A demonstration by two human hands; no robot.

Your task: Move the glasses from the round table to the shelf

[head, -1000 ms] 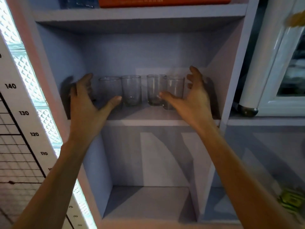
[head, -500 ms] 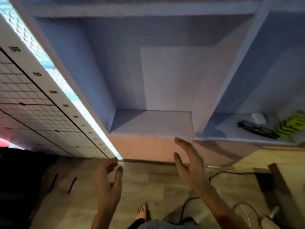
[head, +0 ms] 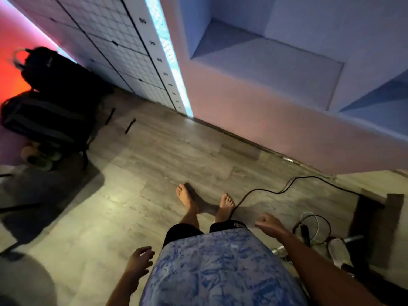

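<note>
1. The floor (head: 154, 173) spread in front of the shelf (head: 276, 129).
2. Dark bags (head: 50, 107) sat well left of the shelf.
3. A cable (head: 265, 192) trailed near the shelf's base.
4. The left grip (head: 141, 260) hung well below the shelf, fingers loosely curled, holding nothing.
5. The right grip (head: 268, 224), nearer the shelf, was likewise loosely curled and held nothing.
6. The glasses' place could not be told.

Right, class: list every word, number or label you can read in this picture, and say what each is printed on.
"80": top of the scale strip on the white gridded measuring board, slightly blurred.
"70": same strip, just below.
Lower numbers on that strip: too blurred to read.
Small mark on the black backpack: too blurred to read.
</note>
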